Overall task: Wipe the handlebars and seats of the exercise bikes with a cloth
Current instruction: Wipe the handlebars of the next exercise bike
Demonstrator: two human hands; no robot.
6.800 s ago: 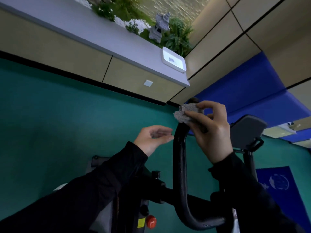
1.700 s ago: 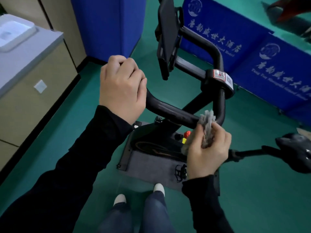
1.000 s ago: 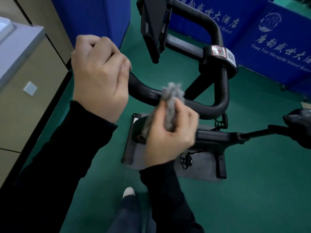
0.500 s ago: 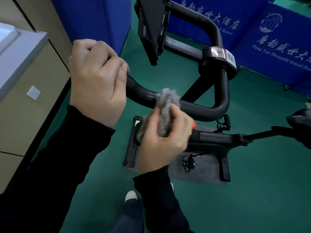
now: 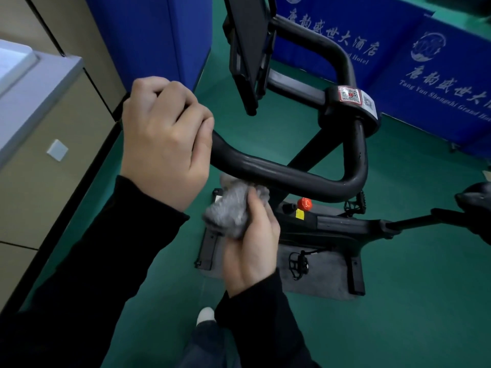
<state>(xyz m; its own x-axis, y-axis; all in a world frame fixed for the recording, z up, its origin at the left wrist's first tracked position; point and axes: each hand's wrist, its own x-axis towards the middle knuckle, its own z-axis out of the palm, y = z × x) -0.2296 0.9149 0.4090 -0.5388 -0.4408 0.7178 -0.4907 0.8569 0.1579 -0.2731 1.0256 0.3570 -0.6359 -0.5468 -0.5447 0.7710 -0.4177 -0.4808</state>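
Left hand (image 5: 164, 144) is fisted tight round the near end of the handlebar (image 5: 279, 176), same grip as in the earlier frames, steadying the bike. Right hand (image 5: 249, 235) is clamped on the bunched grey cloth (image 5: 231, 211), thumb over it.

Change: about two seconds back the cloth is at the bar's right bend, a second ago mid-bar, half a second ago wrapped over the top of the bar. Now it sits lower, at the bar's underside right beside the left hand. It looks to be touching the bar, but contact is hard to confirm.

Meaning: the near run of the bar looks swept from bend to grip, likely finishing on the underside. The stretch under the left hand is probably not wiped. The far loop past the sticker clamp (image 5: 350, 95) and the seat (image 5: 475, 205) at the right edge are well apart from the cloth and probably still to do.
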